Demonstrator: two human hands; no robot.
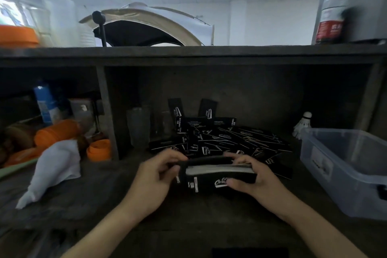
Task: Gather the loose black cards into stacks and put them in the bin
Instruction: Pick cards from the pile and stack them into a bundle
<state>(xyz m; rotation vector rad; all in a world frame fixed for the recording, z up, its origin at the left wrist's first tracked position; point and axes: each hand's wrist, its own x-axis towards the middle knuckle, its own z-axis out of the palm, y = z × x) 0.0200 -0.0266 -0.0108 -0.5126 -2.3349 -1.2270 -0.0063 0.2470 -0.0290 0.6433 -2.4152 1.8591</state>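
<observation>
Here both hands close on one stack of black cards (217, 170): the left hand (155, 176) curls its fingers round the stack's left end, and the right hand (255, 176) clamps the right end, fingers over the top and thumb pressed on the near face by the white script logo. The stack lies lengthwise between the two hands, its pale card edges facing up. Motion blur hides whether its lower edge touches the dark desk (104, 195) or sits just above it.

Directly behind the stack, and close to it, the loose black cards (226, 138) lie in a jumbled heap on the desk, overlapping at all angles. A few at the far side of the heap stand upright against the back wall of the shelf. To the right of the stack, apart from it, sits the clear plastic bin (345, 184); its inside is too hazy to read. Behind the bin's far corner, right of the stack and further back, stands a white shuttlecock (303, 124).

Left of the stack and further back are two clear cups (138, 128) beside the upright shelf divider (106, 111). Beyond that divider sits an orange roll (99, 150), and a crumpled white cloth (54, 165) lies well to the stack's left
</observation>
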